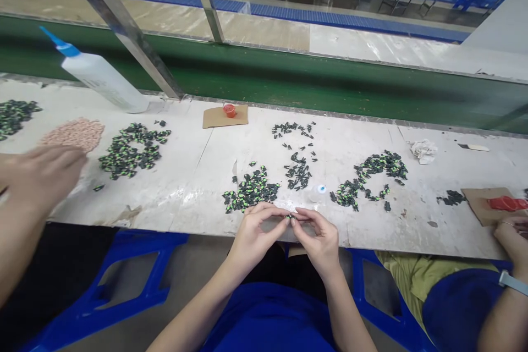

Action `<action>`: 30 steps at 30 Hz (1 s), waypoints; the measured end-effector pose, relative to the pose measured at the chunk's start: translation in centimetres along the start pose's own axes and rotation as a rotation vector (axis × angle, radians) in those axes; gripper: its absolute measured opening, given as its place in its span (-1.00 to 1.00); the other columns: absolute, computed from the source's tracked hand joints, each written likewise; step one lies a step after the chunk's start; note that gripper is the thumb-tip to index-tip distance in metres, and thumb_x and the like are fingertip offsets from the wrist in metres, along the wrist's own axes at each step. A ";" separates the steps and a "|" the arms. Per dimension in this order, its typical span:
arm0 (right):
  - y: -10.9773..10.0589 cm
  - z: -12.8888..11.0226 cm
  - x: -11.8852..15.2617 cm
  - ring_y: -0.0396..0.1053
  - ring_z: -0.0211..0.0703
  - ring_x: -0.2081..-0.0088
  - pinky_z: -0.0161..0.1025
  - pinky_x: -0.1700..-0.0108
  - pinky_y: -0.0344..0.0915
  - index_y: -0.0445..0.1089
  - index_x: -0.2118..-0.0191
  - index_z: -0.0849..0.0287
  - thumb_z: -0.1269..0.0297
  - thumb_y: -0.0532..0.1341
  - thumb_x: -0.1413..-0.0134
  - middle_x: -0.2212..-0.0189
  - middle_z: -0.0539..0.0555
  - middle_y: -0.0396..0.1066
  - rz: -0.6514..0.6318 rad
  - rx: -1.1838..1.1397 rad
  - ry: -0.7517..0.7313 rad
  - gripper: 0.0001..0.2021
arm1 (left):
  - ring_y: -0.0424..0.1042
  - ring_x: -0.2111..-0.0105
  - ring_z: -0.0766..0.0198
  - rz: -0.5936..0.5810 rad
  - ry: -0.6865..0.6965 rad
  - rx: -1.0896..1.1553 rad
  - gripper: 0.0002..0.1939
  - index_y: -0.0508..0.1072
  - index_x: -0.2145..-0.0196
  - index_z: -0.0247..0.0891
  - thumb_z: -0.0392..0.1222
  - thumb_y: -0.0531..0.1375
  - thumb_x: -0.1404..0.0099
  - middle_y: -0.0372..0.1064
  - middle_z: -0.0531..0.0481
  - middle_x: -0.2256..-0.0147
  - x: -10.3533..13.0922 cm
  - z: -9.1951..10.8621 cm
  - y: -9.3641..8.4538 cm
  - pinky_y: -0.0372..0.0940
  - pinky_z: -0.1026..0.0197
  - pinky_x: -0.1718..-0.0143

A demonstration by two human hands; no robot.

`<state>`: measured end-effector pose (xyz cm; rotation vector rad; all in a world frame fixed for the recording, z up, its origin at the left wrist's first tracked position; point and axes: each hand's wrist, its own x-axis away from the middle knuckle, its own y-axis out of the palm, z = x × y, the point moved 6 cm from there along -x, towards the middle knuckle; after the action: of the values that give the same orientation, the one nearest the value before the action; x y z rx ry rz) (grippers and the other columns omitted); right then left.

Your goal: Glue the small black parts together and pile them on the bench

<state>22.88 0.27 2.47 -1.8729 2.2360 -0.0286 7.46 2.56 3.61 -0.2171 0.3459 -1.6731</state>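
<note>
Between the fingertips of my left hand [259,230] and my right hand [319,237] is a small black-and-green part [291,216]. Both hands pinch it just above the table's near edge; its exact shape is too small to make out. Just beyond my left hand lies a pile of black-and-green parts [253,190]. Farther back are loose small black pieces [299,171]. A small white bottle with a blue tip [318,192] stands close beyond my right hand. To its right spreads another pile of black-and-green parts [350,192].
A co-worker's hand [53,173] is at the left by pink pieces [76,135]; another co-worker's hand [513,236] is at the right beside a red container [505,203]. A large white squeeze bottle [105,80], a red cup on cardboard [229,110] and crumpled tissue [424,150] stand farther back.
</note>
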 end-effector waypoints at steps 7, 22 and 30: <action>-0.2 -0.5 0.1 0.50 -0.20 0.47 -0.28 0.37 0.48 0.46 0.32 0.14 0.40 0.29 0.08 0.49 0.03 0.52 0.032 0.034 -0.110 -0.88 | 0.48 0.33 0.20 0.004 0.012 0.083 -0.93 0.58 0.39 -0.18 -0.22 0.28 -0.13 0.51 -0.02 0.39 0.4 0.4 0.4 0.34 0.15 0.21; -6.9 -0.2 -0.4 0.46 -0.12 0.39 -0.16 0.31 0.43 0.47 0.38 0.12 0.40 0.23 -0.05 0.45 0.07 0.49 0.218 0.396 -0.266 -0.92 | 0.40 0.07 0.06 0.048 0.234 -0.417 -0.72 0.42 0.06 -0.15 -0.21 0.24 -0.26 0.52 -0.07 0.15 -0.3 -1.1 1.1 0.11 -0.02 0.02; -8.1 -0.4 -1.7 0.38 0.08 0.05 0.09 0.01 0.36 0.45 0.16 0.15 0.24 0.27 -0.06 0.17 0.20 0.46 0.391 0.661 -0.369 -0.79 | 0.33 0.10 -0.01 0.149 0.378 -0.736 -0.85 0.50 0.29 -0.16 -0.33 0.13 -0.32 0.51 -0.09 0.27 -1.9 -2.2 -0.1 0.08 -0.04 0.10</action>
<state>30.98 0.39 4.41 -0.9971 1.9611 -0.2914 6.91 4.68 1.68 -0.4053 1.2325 -1.3731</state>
